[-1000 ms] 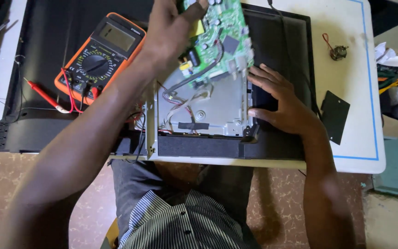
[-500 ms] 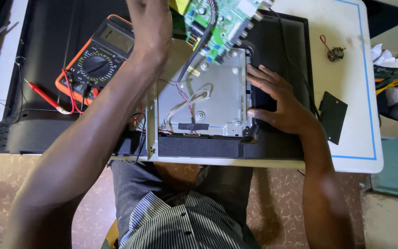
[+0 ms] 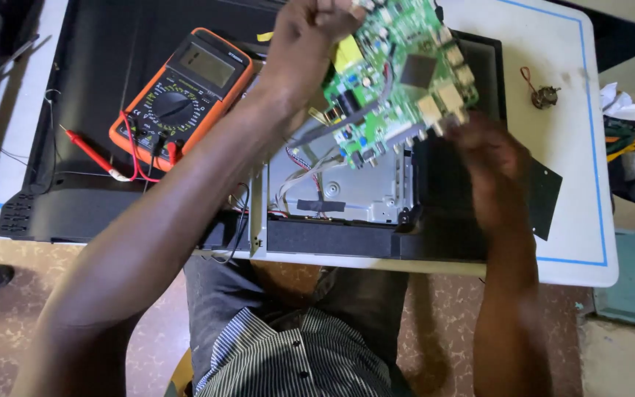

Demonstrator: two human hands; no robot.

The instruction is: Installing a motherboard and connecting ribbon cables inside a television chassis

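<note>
My left hand (image 3: 310,37) grips the green circuit board (image 3: 398,66) lifted above the metal chassis (image 3: 354,195); my blurred right hand (image 3: 490,158) touches its lower edge, grip unclear.

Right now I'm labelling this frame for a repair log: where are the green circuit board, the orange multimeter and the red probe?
green circuit board (image 3: 398,70), head view, middle of its component side.
orange multimeter (image 3: 178,95), head view, near its dial.
red probe (image 3: 91,154), head view, along its handle.

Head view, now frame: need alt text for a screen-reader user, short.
A person's left hand holds a green circuit board lifted above an opened black device on a white table, while the blurred right hand is at the board's lower right edge. An orange multimeter with a red probe lies to the left.
</note>
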